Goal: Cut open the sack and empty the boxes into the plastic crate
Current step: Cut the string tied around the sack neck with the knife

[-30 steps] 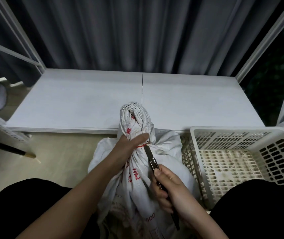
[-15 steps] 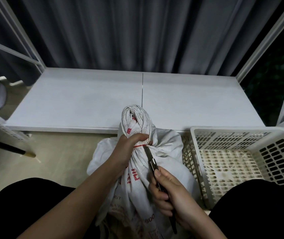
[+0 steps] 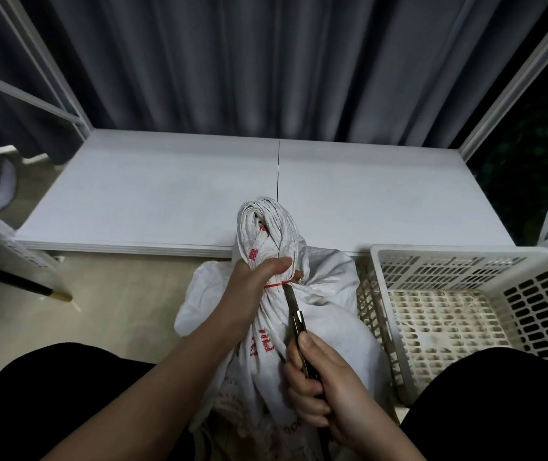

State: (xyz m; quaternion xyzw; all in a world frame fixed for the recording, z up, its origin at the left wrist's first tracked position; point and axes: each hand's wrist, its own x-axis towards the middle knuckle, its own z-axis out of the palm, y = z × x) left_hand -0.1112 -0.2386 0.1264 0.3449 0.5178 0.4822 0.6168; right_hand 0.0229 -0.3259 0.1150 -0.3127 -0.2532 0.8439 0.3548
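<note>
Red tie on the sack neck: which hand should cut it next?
Right. The right hand grips the knife, whose tip sits at the red tie. The left hand grips the sack neck above it, steadying.

This looks like a storeroom or stock area: a low white shelf board (image 3: 172,197) set in a white metal rack frame (image 3: 512,84) fills mid-frame, grey curtains (image 3: 266,61) hang behind, and a perforated plastic crate (image 3: 459,314) sits at lower right.
</note>
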